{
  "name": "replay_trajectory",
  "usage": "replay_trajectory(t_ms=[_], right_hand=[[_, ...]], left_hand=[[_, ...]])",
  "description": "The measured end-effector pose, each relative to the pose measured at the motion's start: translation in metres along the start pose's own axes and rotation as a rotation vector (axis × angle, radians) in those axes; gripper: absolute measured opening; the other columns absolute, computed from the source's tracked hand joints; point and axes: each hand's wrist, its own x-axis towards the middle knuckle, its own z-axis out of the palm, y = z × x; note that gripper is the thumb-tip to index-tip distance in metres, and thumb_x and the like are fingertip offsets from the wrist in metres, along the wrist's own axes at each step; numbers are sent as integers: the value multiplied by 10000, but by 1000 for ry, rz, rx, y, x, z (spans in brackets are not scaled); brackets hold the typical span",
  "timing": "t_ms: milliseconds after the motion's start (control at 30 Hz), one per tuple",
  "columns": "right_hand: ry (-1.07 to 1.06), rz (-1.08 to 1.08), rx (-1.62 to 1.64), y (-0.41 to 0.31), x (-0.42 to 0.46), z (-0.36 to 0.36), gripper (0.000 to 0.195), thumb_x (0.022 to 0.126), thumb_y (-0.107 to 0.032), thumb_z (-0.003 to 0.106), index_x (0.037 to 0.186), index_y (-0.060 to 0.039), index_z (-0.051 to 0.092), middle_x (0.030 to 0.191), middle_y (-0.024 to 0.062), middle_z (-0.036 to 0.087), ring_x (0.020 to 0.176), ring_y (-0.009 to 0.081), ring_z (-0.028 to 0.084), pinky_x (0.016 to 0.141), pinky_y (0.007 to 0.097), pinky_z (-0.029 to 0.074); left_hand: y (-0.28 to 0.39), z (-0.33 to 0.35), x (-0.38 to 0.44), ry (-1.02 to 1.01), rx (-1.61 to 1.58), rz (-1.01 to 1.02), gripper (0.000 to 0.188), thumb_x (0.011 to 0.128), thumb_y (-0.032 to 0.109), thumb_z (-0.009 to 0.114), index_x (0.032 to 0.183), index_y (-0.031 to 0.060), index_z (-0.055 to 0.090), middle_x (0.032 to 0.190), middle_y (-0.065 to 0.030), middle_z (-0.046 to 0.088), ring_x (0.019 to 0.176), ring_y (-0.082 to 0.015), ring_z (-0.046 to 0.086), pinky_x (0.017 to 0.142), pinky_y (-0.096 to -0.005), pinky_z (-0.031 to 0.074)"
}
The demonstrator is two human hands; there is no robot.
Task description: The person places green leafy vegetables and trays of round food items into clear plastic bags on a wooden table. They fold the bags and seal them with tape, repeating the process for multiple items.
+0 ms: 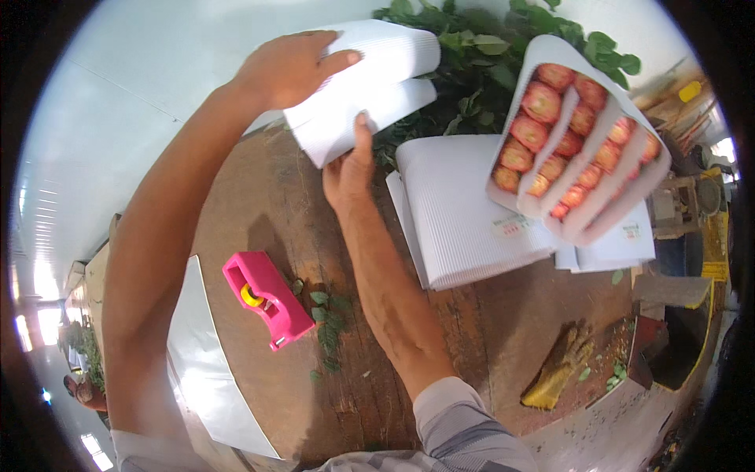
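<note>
A folded sheet of white corrugated cardboard (377, 88) is between both hands, at the top of the worktable. My left hand (295, 68) grips its upper left part, thumb on top. My right hand (351, 168) holds its lower edge with the thumb over it. Just right of it lies another folded white corrugated wrap (466, 206) bearing a printed label. On that rests an open-ended wrapped bunch of red and pinkish roses (542, 103), its rows separated by pale strips. Leafy green stems (472, 71) lie behind. A pink tape dispenser (274, 298) with yellow tape stands left of my right forearm.
A yellow stained glove (557, 369) lies at the table's lower right, near leaf scraps. A shiny sheet (209, 377) lines the left edge. Loose leaves (328, 330) lie beside the dispenser. At the far right stands a dark yellow-edged container (687, 336).
</note>
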Motion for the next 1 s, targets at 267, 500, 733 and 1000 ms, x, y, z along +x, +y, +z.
replay_trajectory(t_ms=[267,500,733,1000], right_hand=[[-378,8,-12,1,-124,101,795,890,-572,530,1463,-81,280,1444,70,387,1327,224,365,1105,398,286],[-218,35,-312,33,-215,119,814,897,-623,472,1456,-58,298,1414,142,411,1340,269,331,1123,423,214],[-1,145,-636,44,-391,25,793,902,-606,469,1447,-52,307,1402,146,420,1327,272,344,1115,423,228],[92,74,-885,89,-558,13,769,909,-586,466,1437,-46,318,1390,152,431,1313,275,359,1106,423,243]], left_hand=[[40,-186,-156,166,-111,-152,586,948,451,491,1309,-11,521,1211,-227,601,1084,-356,599,934,-375,463],[9,-285,-364,263,-724,-533,715,810,471,676,1322,-4,521,1085,-238,649,990,-300,651,915,-416,513],[23,-174,-563,113,-1464,-446,594,886,279,641,1383,4,464,1282,-149,562,1151,-219,535,986,-333,419],[33,-191,-712,-6,-1535,-393,596,963,382,496,1431,28,395,1200,-175,607,1067,-212,576,942,-294,443]])
